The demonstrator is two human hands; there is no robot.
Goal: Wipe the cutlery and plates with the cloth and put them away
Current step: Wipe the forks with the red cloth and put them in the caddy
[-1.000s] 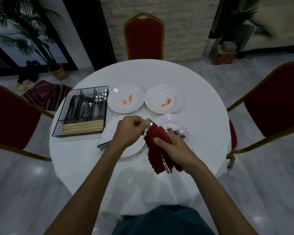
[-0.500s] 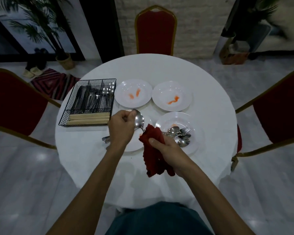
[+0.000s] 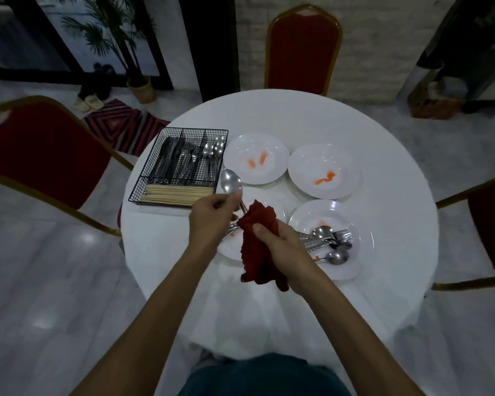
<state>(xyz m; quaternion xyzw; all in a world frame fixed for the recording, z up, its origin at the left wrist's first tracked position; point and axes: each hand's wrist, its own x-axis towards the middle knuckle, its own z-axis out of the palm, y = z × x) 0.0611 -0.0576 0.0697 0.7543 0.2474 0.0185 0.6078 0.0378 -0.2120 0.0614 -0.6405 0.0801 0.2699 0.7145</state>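
Observation:
My left hand (image 3: 212, 220) grips a metal spoon (image 3: 230, 182) by its handle, bowl pointing up toward the wire cutlery basket (image 3: 180, 165). My right hand (image 3: 283, 247) clutches a dark red cloth (image 3: 259, 244), wrapped around the lower end of the spoon handle. Below my hands lies a white plate (image 3: 229, 250) with a red smear and some cutlery. To its right, a plate (image 3: 357, 252) carries a heap of spoons and forks (image 3: 329, 242). Two more white plates (image 3: 257, 158) (image 3: 323, 171) with orange stains sit further back.
The round table (image 3: 369, 132) has a white cloth. The basket holds knives, forks, spoons and a row of wooden chopsticks (image 3: 177, 192). Red chairs with gold frames stand at the left (image 3: 43, 155), far side (image 3: 303, 50) and right (image 3: 492, 224). A potted plant (image 3: 140, 87) and rug lie beyond.
My left hand has drawn the spoon out of the cloth, up and left toward the basket. The right hand stays on the cloth.

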